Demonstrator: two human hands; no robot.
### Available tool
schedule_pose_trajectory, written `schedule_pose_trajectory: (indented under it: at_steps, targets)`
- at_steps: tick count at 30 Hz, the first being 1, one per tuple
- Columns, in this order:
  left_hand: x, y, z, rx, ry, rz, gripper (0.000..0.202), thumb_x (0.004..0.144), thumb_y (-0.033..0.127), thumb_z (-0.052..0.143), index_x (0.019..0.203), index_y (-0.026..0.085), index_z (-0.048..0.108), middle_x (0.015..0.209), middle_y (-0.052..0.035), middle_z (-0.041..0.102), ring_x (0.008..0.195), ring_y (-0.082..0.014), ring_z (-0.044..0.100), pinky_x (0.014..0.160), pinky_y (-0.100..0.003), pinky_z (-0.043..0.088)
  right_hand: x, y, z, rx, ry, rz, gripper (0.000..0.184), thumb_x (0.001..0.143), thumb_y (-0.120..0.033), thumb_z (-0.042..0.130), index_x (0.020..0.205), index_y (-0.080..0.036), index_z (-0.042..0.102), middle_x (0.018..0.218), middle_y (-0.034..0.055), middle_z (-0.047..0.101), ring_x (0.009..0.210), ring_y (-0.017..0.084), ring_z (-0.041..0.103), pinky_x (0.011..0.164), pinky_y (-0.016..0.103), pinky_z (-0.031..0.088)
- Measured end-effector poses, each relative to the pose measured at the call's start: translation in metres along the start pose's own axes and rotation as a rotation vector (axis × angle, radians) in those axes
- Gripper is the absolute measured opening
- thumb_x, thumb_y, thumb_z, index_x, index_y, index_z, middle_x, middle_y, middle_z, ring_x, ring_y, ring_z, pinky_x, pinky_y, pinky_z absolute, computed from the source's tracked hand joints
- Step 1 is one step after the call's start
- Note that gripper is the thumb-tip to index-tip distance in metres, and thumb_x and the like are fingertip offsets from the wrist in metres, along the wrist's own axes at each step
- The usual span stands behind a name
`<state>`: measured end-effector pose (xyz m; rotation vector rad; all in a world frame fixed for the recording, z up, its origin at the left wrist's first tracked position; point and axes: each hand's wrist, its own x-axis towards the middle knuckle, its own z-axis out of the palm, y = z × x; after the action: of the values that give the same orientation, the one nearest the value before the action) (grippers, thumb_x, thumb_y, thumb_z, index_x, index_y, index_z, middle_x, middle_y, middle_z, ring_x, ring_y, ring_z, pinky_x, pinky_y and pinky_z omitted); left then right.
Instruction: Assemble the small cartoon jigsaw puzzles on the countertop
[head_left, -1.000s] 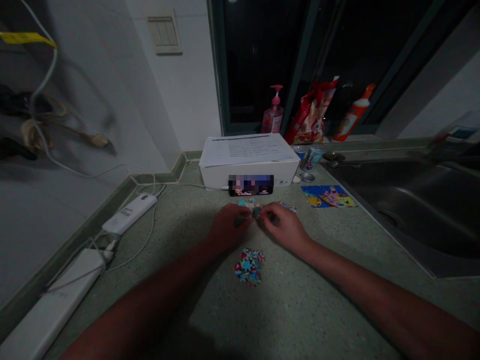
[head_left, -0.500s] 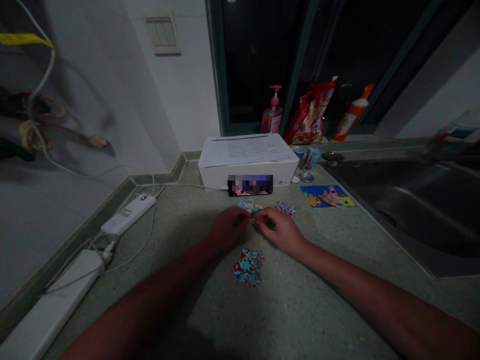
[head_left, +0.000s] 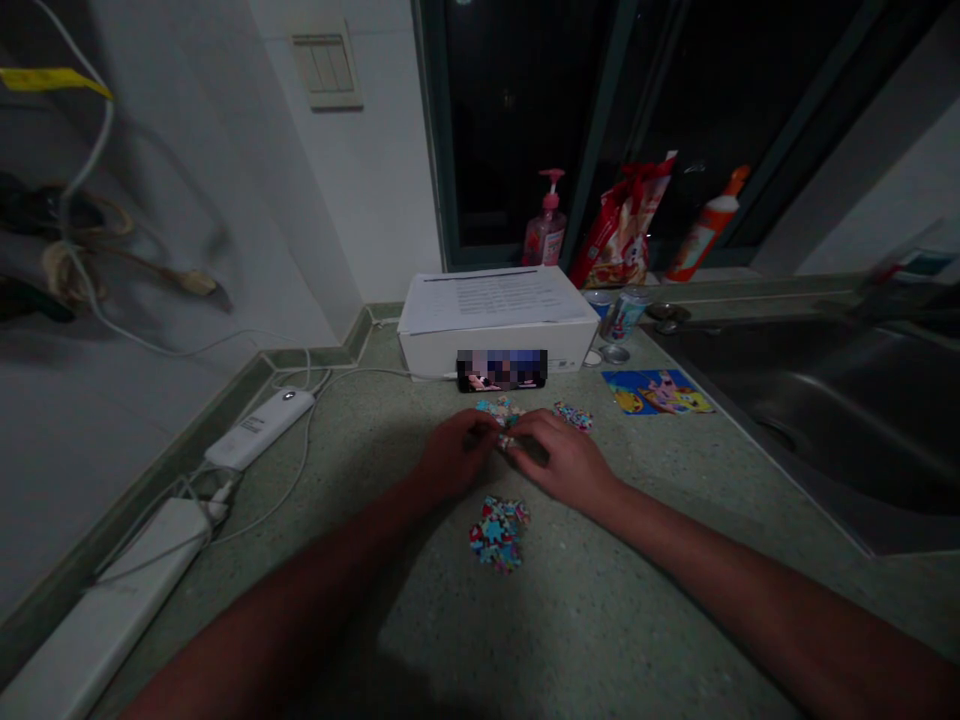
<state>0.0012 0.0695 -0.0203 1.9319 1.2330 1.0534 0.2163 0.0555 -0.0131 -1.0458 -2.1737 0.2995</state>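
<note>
My left hand [head_left: 455, 455] and my right hand [head_left: 564, 455] meet over the counter, fingertips bent inward and almost touching. Between them are small jigsaw pieces [head_left: 505, 440], partly covered by the fingers; each hand's fingers are closed on these pieces. Just beyond the fingertips lies a group of light-coloured jigsaw pieces [head_left: 501, 408]. A second cluster of pieces [head_left: 574, 415] sits past my right knuckles. Nearer to me, between my forearms, is a heap of mixed blue, red and white pieces [head_left: 498, 535].
A phone [head_left: 501, 372] on a cable leans against a white box [head_left: 495, 320] topped with papers. On the right lie a colourful cartoon picture card [head_left: 658, 391] and the sink [head_left: 847, 420]. A can [head_left: 626, 315] stands behind. Power strips [head_left: 259, 430] and cables run along the left.
My right hand has shifted slightly, its thumb and fingers now a little further apart around the pieces. My left hand stays almost where it was.
</note>
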Motion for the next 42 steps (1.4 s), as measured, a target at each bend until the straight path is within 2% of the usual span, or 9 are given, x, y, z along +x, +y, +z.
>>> schedule_pose_trajectory:
  at_steps: [3, 6, 11, 15, 19, 24, 28, 31, 42]
  targets:
    - [0.002, -0.003, 0.000, 0.054, 0.101, -0.032, 0.014, 0.092, 0.018, 0.065, 0.103, 0.021, 0.072, 0.098, -0.0030, 0.079, 0.089, -0.0193, 0.074, 0.086, -0.033, 0.058, -0.001, -0.005, -0.004, 0.124, -0.013, -0.038, 0.011, 0.097, -0.026, 0.065, 0.107, -0.024, 0.071, 0.108, 0.0074, 0.073, 0.107, 0.023, 0.070, 0.096, 0.041, 0.057]
    - [0.004, -0.005, 0.000, 0.120, 0.177, -0.057, 0.016, 0.092, 0.016, 0.063, 0.104, 0.021, 0.071, 0.100, -0.0039, 0.079, 0.092, -0.0200, 0.074, 0.090, -0.035, 0.058, -0.005, -0.017, -0.009, 0.257, -0.158, -0.120, 0.011, 0.097, -0.028, 0.068, 0.107, -0.025, 0.072, 0.110, 0.0067, 0.073, 0.107, 0.021, 0.070, 0.095, 0.038, 0.057]
    - [0.005, -0.006, 0.001, 0.146, 0.200, -0.044, 0.017, 0.093, 0.014, 0.061, 0.105, 0.022, 0.070, 0.103, -0.0041, 0.078, 0.092, -0.0187, 0.074, 0.092, -0.035, 0.058, -0.012, -0.034, -0.016, 0.258, -0.381, -0.228, 0.015, 0.093, -0.028, 0.074, 0.107, -0.027, 0.077, 0.111, 0.0057, 0.073, 0.102, 0.021, 0.071, 0.092, 0.037, 0.058]
    - [0.005, -0.007, 0.000, 0.146, 0.184, -0.040, 0.017, 0.093, 0.014, 0.061, 0.105, 0.022, 0.070, 0.103, -0.0039, 0.078, 0.093, -0.0189, 0.074, 0.092, -0.035, 0.058, -0.013, -0.033, -0.016, 0.224, -0.425, -0.244, 0.022, 0.090, -0.031, 0.078, 0.112, -0.028, 0.077, 0.113, 0.0056, 0.073, 0.103, 0.022, 0.071, 0.092, 0.039, 0.057]
    - [0.005, -0.007, 0.000, 0.146, 0.174, -0.047, 0.018, 0.093, 0.013, 0.062, 0.106, 0.022, 0.070, 0.103, -0.0041, 0.078, 0.094, -0.0196, 0.074, 0.093, -0.036, 0.058, -0.009, -0.018, -0.011, 0.181, -0.315, -0.149, 0.015, 0.097, -0.030, 0.070, 0.110, -0.026, 0.075, 0.112, 0.0060, 0.073, 0.108, 0.022, 0.069, 0.096, 0.038, 0.055]
    - [0.005, -0.005, 0.000, 0.155, 0.167, -0.047, 0.019, 0.092, 0.012, 0.063, 0.106, 0.022, 0.071, 0.105, -0.0039, 0.077, 0.094, -0.0189, 0.073, 0.095, -0.035, 0.058, 0.003, 0.007, 0.001, -0.161, -0.061, 0.195, 0.012, 0.095, -0.032, 0.071, 0.095, -0.021, 0.071, 0.096, 0.0074, 0.070, 0.091, 0.026, 0.068, 0.082, 0.039, 0.054]
    - [0.005, -0.005, 0.001, 0.169, 0.161, -0.044, 0.019, 0.091, 0.011, 0.063, 0.105, 0.021, 0.071, 0.103, -0.0040, 0.077, 0.092, -0.0190, 0.073, 0.095, -0.036, 0.058, 0.009, 0.012, 0.007, -0.323, -0.066, 0.230, 0.020, 0.093, -0.039, 0.074, 0.093, -0.020, 0.070, 0.095, 0.0089, 0.069, 0.091, 0.029, 0.067, 0.078, 0.040, 0.051]
    - [0.005, -0.005, 0.001, 0.176, 0.145, -0.036, 0.019, 0.091, 0.010, 0.063, 0.104, 0.021, 0.071, 0.102, -0.0041, 0.077, 0.092, -0.0193, 0.073, 0.094, -0.036, 0.058, 0.010, 0.011, 0.008, -0.372, -0.086, 0.213, 0.015, 0.096, -0.034, 0.069, 0.093, -0.019, 0.070, 0.095, 0.0098, 0.069, 0.091, 0.028, 0.067, 0.078, 0.039, 0.050]
    - [0.002, -0.010, 0.005, 0.255, 0.097, 0.120, 0.020, 0.092, 0.011, 0.062, 0.107, 0.020, 0.071, 0.103, -0.0061, 0.075, 0.097, -0.0220, 0.071, 0.095, -0.040, 0.057, 0.013, 0.016, 0.006, -0.186, -0.085, 0.291, 0.005, 0.087, -0.019, 0.067, 0.092, -0.019, 0.069, 0.095, 0.0095, 0.070, 0.093, 0.026, 0.066, 0.082, 0.037, 0.048]
